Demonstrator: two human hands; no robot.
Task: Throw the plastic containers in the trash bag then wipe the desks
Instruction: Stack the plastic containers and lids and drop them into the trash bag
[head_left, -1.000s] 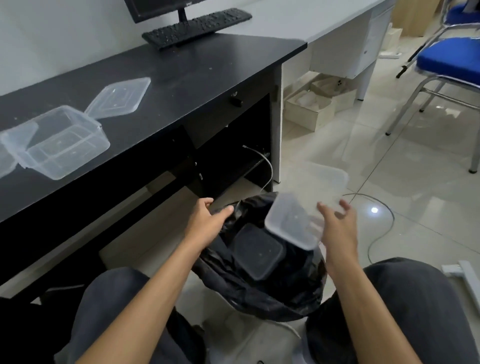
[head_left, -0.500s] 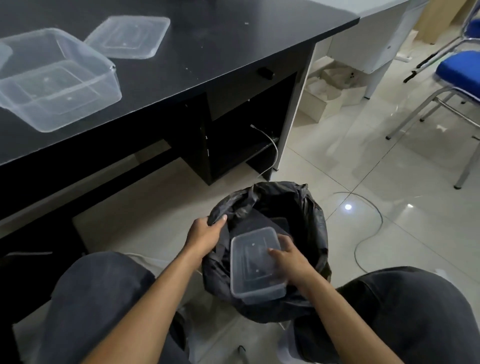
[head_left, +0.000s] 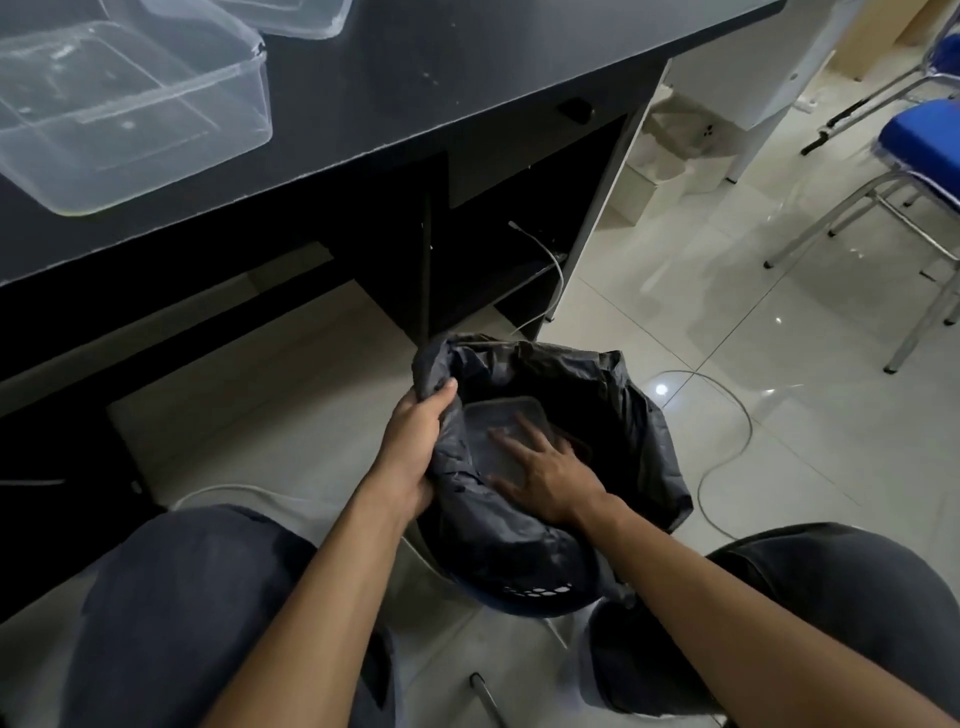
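Note:
A black trash bag (head_left: 639, 441) lines a bin on the floor between my knees. My left hand (head_left: 415, 441) grips the bag's left rim and holds it apart. My right hand (head_left: 540, 467) lies flat, fingers spread, on a clear plastic container (head_left: 501, 421) inside the bag. On the black desk (head_left: 415, 93) at the upper left stands another clear container (head_left: 124, 109), empty and upright. A clear lid (head_left: 291, 15) lies behind it at the frame's top edge.
A white cable (head_left: 727, 447) loops over the tiled floor right of the bin. A blue chair (head_left: 919, 150) with metal legs stands at the right. A white desk (head_left: 753, 78) and cardboard boxes (head_left: 670, 150) are beyond the black desk's end.
My right hand has pushed the clear container deeper into the bag and now rests flat on it. My view has moved closer to the desk and bin.

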